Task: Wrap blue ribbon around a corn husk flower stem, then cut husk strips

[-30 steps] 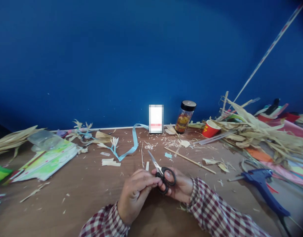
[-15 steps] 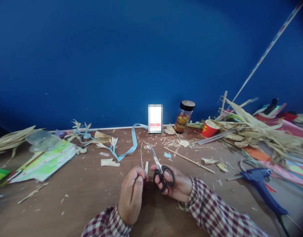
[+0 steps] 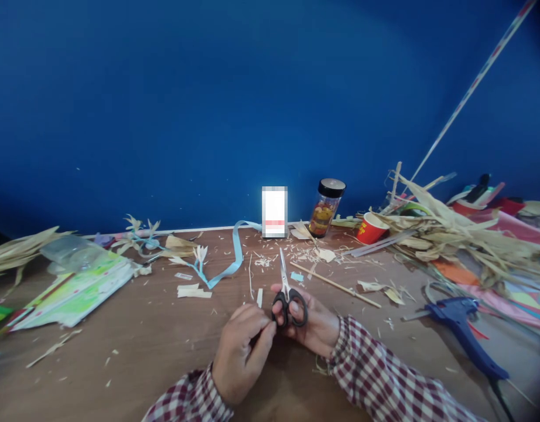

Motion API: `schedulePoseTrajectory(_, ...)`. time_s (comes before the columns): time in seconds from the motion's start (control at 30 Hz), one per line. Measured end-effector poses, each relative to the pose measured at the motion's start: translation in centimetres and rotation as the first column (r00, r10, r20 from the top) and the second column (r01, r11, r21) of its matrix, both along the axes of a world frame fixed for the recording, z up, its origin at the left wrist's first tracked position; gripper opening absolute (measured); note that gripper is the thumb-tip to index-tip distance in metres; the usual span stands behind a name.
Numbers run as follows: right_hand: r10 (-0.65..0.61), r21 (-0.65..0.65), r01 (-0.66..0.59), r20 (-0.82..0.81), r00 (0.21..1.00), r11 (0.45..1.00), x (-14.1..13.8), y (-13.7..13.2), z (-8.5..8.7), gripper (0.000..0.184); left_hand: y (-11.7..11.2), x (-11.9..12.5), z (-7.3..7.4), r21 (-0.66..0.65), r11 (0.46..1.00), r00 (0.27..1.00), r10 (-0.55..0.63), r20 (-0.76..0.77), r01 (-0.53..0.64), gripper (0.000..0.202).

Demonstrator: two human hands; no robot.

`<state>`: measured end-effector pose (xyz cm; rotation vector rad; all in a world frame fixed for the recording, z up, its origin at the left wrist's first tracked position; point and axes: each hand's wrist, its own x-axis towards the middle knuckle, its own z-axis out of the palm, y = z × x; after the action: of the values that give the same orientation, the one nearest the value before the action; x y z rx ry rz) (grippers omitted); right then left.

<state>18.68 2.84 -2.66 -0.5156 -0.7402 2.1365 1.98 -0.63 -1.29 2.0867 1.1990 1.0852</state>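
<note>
My right hand (image 3: 311,325) grips small scissors (image 3: 286,296) by their black handles, fingers through the loops, with the closed blades pointing away toward the wall. My left hand (image 3: 243,351) sits just left of the handles with its fingers pinched together near them; whatever it holds is too small to make out. Both hands hover low over the brown table (image 3: 156,334), near its front middle. Checked red-and-white sleeves cover both wrists.
Husk scraps litter the table. A pile of dried husks (image 3: 454,240) lies at the right, a blue glue gun (image 3: 461,325) in front of it. A red cup (image 3: 370,228), a jar (image 3: 326,208), a wooden stick (image 3: 335,284), a blue ribbon (image 3: 228,261) and green papers (image 3: 72,290) lie around.
The scissors' blades have swung from pointing up-left to straight away from me. My left hand has opened slightly and closed again into a pinch beside the handles.
</note>
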Motion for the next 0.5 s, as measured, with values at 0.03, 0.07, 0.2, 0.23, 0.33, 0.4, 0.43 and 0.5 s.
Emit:
schedulePoseTrajectory(0.03,0.012,-0.002,-0.012,0.004,1.0,1.0,0.0,0.0,0.0,0.045,0.0,-0.1,0.1,-0.01,0.999,0.999,0.045,0.029,-0.045,0.022)
schedulePoseTrajectory(0.07,0.028,-0.002,-0.028,0.008,1.0,1.0,0.0,0.0,0.0,0.045,0.1,-0.2,0.1,-0.015,0.995,0.993,0.097,0.064,-0.096,0.023)
schedulePoseTrajectory(0.2,0.079,0.016,-0.079,0.023,0.997,0.997,0.0,-0.2,0.0,0.047,0.2,-0.6,0.1,0.026,0.968,0.956,0.244,0.164,-0.251,0.02)
schedulePoseTrajectory(0.23,0.081,0.02,-0.082,0.029,0.996,0.996,-0.1,-0.2,0.0,0.047,0.2,-0.6,0.0,0.052,0.967,0.957,0.239,0.162,-0.25,0.02)
schedulePoseTrajectory(0.33,0.054,0.043,-0.056,0.051,0.997,0.998,-0.4,-0.4,-0.3,0.049,0.0,-0.3,0.0,0.162,0.973,0.985,0.15,0.088,-0.163,0.019)
schedulePoseTrajectory(0.4,0.021,0.081,-0.027,0.07,0.997,0.996,-0.7,-0.6,-0.5,0.05,-0.2,-0.1,0.0,0.233,0.967,0.994,0.109,0.008,-0.108,0.018)
schedulePoseTrajectory(0.43,0.005,0.105,-0.014,0.078,0.997,0.994,-0.8,-0.7,-0.7,0.05,-0.3,0.0,0.1,0.257,0.962,0.994,0.101,-0.028,-0.091,0.017)
schedulePoseTrajectory(0.5,-0.011,0.143,-0.002,0.09,0.996,0.99,-1.0,-0.8,-1.0,0.051,-0.3,0.1,0.2,0.29,0.955,0.994,0.087,-0.069,-0.064,0.013)
